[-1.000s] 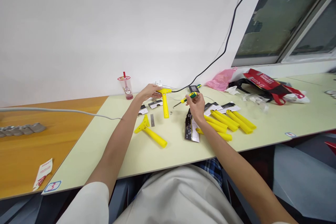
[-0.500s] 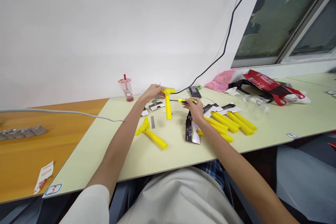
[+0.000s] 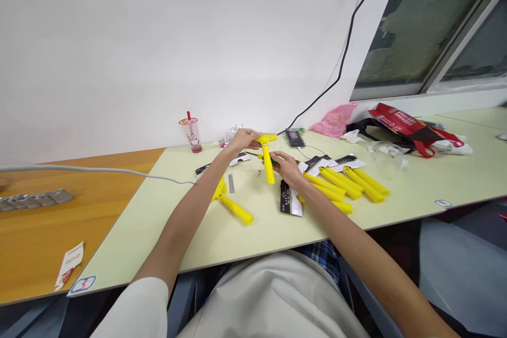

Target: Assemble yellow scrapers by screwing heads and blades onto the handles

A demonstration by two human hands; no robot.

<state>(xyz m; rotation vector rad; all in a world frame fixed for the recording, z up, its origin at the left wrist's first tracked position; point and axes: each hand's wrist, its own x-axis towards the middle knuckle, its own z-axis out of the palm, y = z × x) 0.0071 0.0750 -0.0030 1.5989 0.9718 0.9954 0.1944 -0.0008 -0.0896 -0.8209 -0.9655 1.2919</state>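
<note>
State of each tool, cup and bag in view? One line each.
Held yellow T-shaped tool: gripped at its head by the left hand
Screwdriver: held in the right hand; tip unclear
Other yellow T-shaped tool: lying down, partly hidden
Cup: upright, straw in, some reddish liquid at the bottom
Pink bag: crumpled
Red bag: lying over

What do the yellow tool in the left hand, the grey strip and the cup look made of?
Yellow tool: probably moulded plastic, smooth and evenly coloured. Grey strip: likely metal, dull, flat and straight-edged. Cup: seemingly clear plastic, though glass isn't ruled out; its print sits on a see-through wall.
</note>
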